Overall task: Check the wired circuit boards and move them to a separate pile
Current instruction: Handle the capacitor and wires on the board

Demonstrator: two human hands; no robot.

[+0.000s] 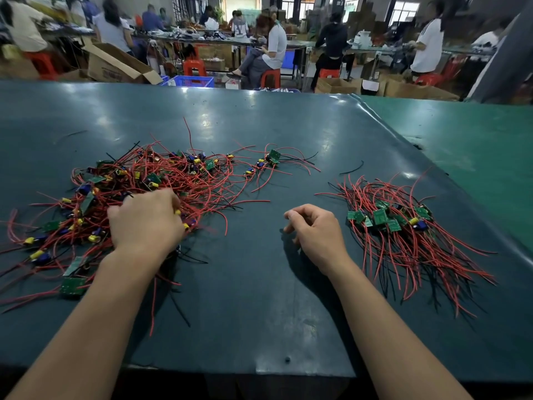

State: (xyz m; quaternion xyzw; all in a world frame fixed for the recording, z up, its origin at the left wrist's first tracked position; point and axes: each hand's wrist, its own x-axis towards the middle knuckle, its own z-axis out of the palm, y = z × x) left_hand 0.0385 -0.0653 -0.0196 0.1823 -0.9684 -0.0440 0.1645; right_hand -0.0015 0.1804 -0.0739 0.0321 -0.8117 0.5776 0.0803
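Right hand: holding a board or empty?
Empty. The right hand hovers over bare table between the piles, fingers loosely curled round nothing, no wire or board in them.

- A dark teal table mat [259,125] fills most of the frame; a lighter green surface [476,145] adjoins it at the right.
- A loose black wire [352,168] lies alone on the mat, right of centre.
- An open cardboard box [115,64] stands beyond the table's far edge at upper left.
- A blue plastic crate [191,81] sits just right of that box.
- Red plastic stools [194,67] are spread along the upper part of the frame.
- Seated workers [274,47] sit at long benches [202,39] across the top of the frame, blurred.
- More cardboard cartons [336,85] rest on the floor at upper right.
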